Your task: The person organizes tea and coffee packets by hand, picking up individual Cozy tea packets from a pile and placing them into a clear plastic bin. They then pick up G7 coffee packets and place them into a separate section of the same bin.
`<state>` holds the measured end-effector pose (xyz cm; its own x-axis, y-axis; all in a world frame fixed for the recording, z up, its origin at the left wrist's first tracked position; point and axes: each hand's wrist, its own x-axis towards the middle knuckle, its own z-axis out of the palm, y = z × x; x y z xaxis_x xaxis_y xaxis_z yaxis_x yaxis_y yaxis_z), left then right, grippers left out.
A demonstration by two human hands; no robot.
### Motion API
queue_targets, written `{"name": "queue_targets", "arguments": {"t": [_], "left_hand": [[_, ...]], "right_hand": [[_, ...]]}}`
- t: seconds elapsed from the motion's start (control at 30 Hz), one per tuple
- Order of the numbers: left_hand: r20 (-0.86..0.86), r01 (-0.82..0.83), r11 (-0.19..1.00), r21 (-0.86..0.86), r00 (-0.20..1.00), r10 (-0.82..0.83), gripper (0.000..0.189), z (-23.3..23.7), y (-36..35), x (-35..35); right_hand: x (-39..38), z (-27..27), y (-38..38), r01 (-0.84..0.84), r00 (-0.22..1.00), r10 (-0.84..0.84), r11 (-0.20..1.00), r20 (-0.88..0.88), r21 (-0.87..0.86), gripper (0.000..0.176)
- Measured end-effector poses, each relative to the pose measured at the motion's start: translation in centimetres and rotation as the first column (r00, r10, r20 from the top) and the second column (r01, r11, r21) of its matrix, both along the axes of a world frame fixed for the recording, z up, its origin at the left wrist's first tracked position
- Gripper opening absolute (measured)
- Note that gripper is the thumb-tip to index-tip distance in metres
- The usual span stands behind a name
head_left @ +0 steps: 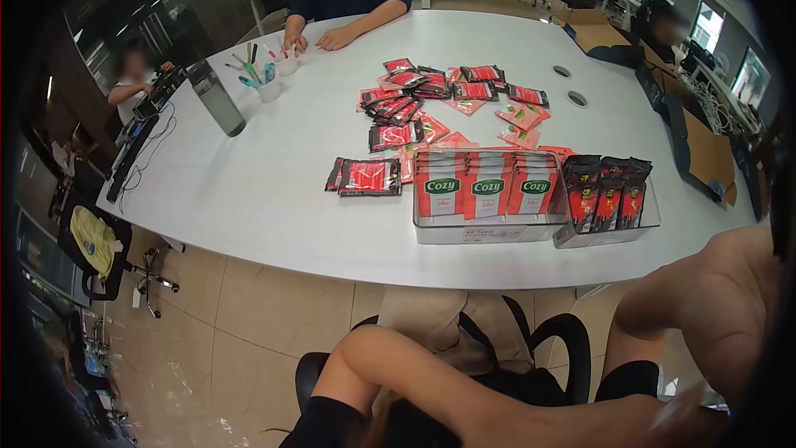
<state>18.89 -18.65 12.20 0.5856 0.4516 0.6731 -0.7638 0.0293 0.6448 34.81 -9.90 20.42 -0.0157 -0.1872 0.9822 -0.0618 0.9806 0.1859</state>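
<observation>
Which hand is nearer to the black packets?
Right, as the picture shows it. The right hand is raised below and right of the black packets; the left arm crosses lower down, its hand too blurred to make out.

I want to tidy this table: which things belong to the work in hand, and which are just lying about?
Likely the work:
- clear bins
- Cozy packets
- dark sachets
- loose packets

Likely just lying about:
- bottle
- pen cups
- cardboard boxes
</observation>
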Motion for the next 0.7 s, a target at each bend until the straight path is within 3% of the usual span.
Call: {"name": "queue_targets", "arguments": {"t": [0.5, 0.7], "left_hand": [[-0.093, 0.213, 0.973, -0.085, 0.971, -0.220, 0.042, 0.7, -0.9, 2.4], [-0.162, 0.115, 0.983, -0.142, 0.977, -0.138, 0.045, 1.9, 0.8, 1.1]], "right_hand": [[1.0, 1.9, -1.1, 0.011, 1.000, -0.010, 1.000, -0.024, 0.030, 0.041], [2.1, -0.5, -0.4, 0.040, 0.990, -0.038, 0.999, -0.133, 0.017, 0.044]]}}
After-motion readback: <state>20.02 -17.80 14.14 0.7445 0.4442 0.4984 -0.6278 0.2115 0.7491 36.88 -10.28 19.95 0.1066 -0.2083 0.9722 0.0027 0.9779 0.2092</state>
